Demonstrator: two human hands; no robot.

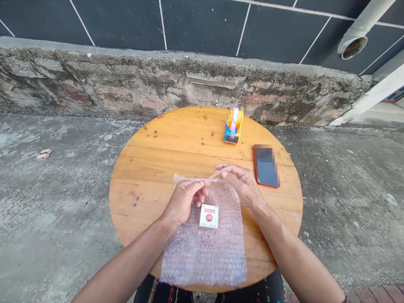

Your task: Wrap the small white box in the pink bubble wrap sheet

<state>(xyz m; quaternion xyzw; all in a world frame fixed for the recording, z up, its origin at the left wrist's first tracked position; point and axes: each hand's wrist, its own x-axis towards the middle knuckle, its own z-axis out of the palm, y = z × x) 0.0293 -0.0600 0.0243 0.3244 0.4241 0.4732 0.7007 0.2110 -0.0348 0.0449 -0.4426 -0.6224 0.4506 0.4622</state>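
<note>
Head view — bubble wrap [205, 256] on table [176, 143], concrete [63, 189], stone wall [126, 88]

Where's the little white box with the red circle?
In the head view, the little white box is just below the picture's middle, lying on the bubble wrap, a bit right of and nearer the wearer than the left hand.

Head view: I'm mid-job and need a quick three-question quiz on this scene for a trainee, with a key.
1. True or false: the small white box rests on the bubble wrap.
2. Which is nearer the right hand: (A) the tape dispenser or (B) the phone?
3. Fill in: the tape dispenser stands near the table's ___ edge, as the person sees it.

Key: 1. True. 2. B. 3. Far.
</note>
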